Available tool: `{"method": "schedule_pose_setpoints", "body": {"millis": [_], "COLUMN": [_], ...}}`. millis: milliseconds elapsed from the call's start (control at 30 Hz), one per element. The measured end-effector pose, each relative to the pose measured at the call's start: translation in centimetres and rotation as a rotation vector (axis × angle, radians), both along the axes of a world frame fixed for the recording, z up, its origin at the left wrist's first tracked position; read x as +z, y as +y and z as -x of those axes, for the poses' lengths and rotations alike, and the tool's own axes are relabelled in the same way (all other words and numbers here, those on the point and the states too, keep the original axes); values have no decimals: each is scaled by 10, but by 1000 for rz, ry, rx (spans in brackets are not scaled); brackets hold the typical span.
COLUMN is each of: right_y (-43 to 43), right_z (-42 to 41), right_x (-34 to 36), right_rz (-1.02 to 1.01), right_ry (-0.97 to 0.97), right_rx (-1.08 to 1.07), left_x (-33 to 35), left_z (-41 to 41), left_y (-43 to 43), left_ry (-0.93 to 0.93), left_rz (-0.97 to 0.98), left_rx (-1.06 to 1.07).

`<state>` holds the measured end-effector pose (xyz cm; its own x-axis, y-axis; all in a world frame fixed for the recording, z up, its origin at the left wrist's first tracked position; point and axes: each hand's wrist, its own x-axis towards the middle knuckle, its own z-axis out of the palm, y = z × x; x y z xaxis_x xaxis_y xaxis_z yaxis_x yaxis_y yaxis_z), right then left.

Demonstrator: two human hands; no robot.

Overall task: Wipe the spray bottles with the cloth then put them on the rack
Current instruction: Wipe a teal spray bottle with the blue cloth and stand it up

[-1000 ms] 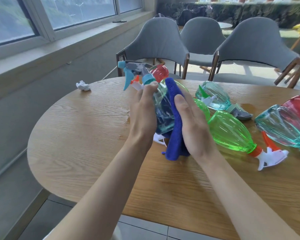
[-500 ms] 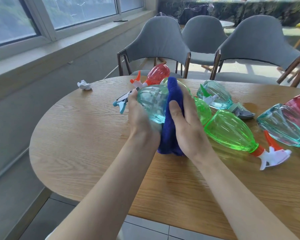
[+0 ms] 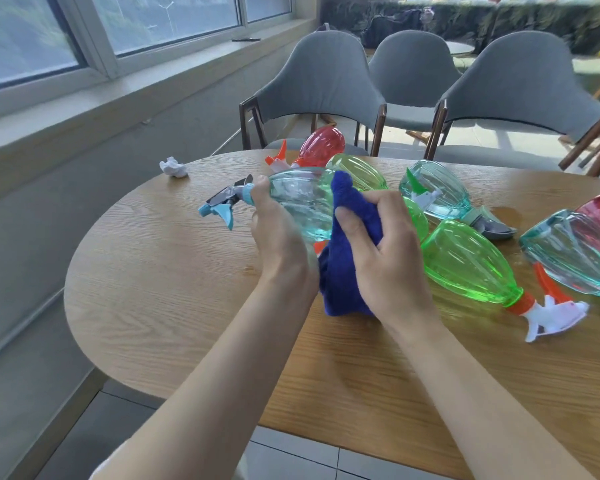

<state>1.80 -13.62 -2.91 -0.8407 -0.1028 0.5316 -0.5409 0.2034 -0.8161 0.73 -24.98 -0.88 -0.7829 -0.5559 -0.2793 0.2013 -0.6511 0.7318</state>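
Observation:
My left hand (image 3: 278,237) grips a clear teal spray bottle (image 3: 302,199) held sideways above the table, its blue-grey nozzle pointing left. Against the bottle's base my right hand (image 3: 385,258) presses a blue cloth (image 3: 347,237), which hangs down to the tabletop. Several other spray bottles lie on the table: a red one (image 3: 323,145) at the back, a yellow-green one (image 3: 361,171) behind the cloth, a green one with an orange-white trigger (image 3: 465,265) at my right, a teal one (image 3: 440,195) and another teal one (image 3: 575,254) at the right edge. No rack is in view.
The wooden table (image 3: 174,271) has a rounded left end. A crumpled white tissue (image 3: 173,167) lies at its far left edge. Three grey chairs (image 3: 326,84) stand behind the table. A window sill runs along the left wall.
The teal bottle has been turned from upright to lying sideways with its nozzle to the left. The cloth has shifted from the bottle's side to its base.

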Motion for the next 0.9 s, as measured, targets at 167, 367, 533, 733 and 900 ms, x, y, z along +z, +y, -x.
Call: {"method": "schedule_pose_setpoints", "body": {"millis": [167, 367, 533, 733, 900], "right_y": [3, -11, -4, 3, 0], "right_z": [1, -23, -8, 7, -9], "right_x": [4, -2, -2, 3, 7], "right_rz": [94, -114, -49, 219, 78], "right_ry": [-192, -94, -64, -433, -439], "right_rx": [-86, -38, -36, -77, -1], "left_x": [-3, 5, 7, 3, 8], "left_z": [-3, -1, -7, -12, -12], "left_y": [3, -10, -3, 12, 3], "left_ry": [-3, -25, -46, -48, -48], "left_rz": [81, 165, 263, 362, 553], "left_rx": [12, 167, 137, 34, 109]}}
